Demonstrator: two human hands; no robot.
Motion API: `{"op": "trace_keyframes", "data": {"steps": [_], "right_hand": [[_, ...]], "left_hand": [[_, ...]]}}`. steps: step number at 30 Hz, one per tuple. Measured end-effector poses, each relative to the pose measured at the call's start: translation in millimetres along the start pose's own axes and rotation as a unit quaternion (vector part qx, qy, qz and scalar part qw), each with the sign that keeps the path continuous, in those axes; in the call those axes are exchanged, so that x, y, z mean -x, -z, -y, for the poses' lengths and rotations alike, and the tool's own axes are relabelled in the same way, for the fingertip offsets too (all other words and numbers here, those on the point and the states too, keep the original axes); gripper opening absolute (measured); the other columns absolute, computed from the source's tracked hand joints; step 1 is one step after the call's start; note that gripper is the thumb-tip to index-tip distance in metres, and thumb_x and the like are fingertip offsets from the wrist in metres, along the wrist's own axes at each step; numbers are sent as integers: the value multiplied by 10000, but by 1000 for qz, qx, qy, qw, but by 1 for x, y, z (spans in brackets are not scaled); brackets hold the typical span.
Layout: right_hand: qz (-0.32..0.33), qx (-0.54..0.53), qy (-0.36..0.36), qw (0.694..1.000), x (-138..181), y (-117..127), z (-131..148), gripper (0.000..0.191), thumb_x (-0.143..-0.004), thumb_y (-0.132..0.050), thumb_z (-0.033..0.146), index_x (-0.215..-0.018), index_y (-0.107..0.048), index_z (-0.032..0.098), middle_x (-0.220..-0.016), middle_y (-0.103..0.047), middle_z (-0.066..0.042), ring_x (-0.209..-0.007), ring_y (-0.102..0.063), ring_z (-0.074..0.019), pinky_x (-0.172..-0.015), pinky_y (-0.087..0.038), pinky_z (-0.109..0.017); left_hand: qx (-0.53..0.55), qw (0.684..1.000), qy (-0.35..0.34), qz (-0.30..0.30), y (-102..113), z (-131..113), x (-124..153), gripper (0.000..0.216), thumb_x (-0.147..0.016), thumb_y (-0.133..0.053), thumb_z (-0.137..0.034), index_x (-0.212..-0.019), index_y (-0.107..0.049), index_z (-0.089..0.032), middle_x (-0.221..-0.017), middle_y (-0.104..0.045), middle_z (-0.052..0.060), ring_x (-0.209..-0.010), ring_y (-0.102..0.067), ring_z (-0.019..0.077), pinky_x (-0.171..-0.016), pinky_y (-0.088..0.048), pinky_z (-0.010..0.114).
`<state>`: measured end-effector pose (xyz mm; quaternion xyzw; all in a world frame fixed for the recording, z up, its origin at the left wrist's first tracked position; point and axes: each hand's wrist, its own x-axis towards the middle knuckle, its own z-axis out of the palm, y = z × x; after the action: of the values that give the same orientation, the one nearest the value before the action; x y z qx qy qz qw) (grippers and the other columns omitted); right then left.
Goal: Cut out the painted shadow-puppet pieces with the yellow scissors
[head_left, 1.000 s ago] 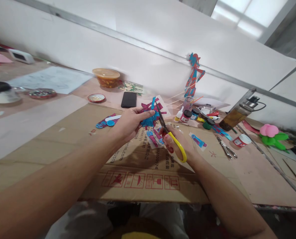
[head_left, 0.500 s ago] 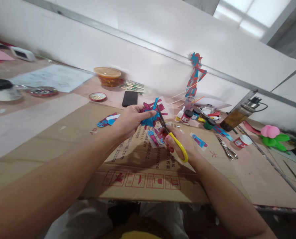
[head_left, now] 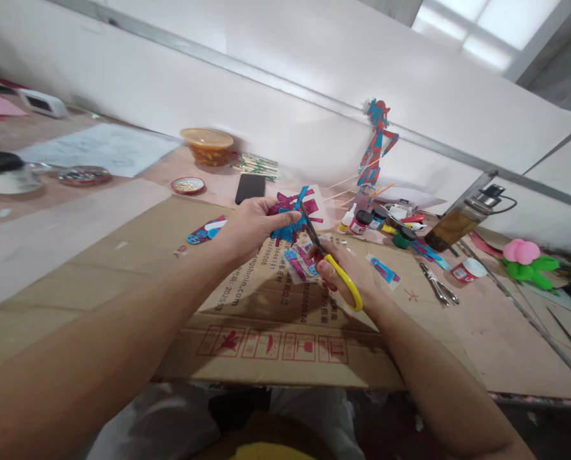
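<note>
- Pinching the blue-and-purple cutout (head_left: 288, 223) between thumb and fingers of the left hand (head_left: 252, 227), above the cardboard (head_left: 261, 374), probably to leave its right edge free for the blades.
- Gripping the yellow-handled scissors (head_left: 345, 281) by the handles in the right hand (head_left: 339, 259), fingers curled around them, pointing the blades away from the body, likely for steady control.
- Having painted pieces (head_left: 293, 264) lying flat on the cardboard near the hands, perhaps for easy reach.
- Having paint jars (head_left: 360, 222) standing on the bench (head_left: 486, 326) farther off, seemingly to save elbow room.
</note>
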<state>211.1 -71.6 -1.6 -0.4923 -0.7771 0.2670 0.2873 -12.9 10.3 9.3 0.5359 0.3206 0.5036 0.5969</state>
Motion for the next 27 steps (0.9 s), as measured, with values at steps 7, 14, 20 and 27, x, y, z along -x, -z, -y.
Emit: {"op": "trace_keyframes", "data": {"steps": [7,14,20,27], "right_hand": [[3,-3,23,1000,-4,-3,-1,637,-1069,-435,829,-1054,-663,235,-901,-708,-59,-752,-630,-224,-742,-543,-380],[9,27,12,1000,-1,-2,-3,596,-1085,-464,785,-1076,-682,231,-930,-713,-70,-817,-644,-239,-769,-556,-370],[4,55,9,998,-2,-4,-9,574,-1103,-468,770,-1092,-689,241,-969,-704,-71,-862,-641,-244,-785,-547,-370],[-18,-5,7,1000,-2,-10,-12,632,-1081,-463,810,-1118,-701,225,-875,-646,-41,-751,-577,-222,-753,-542,-381]], "left_hand": [[-48,998,-29,6,6,7,-3,253,-712,-1012,-373,-859,-855,-239,-902,-840,51,-814,-728,228,-755,-607,340],[-14,1000,-9,2,-3,1,5,263,-709,-940,-326,-898,-777,-243,-844,-805,32,-859,-752,248,-795,-624,350],[-20,1000,-6,-2,-4,-1,4,232,-712,-906,-287,-887,-758,-247,-813,-783,12,-815,-728,229,-754,-605,331],[66,997,31,2,-8,-6,6,287,-615,-996,-217,-834,-811,-223,-811,-798,8,-772,-713,180,-744,-597,278]]}}
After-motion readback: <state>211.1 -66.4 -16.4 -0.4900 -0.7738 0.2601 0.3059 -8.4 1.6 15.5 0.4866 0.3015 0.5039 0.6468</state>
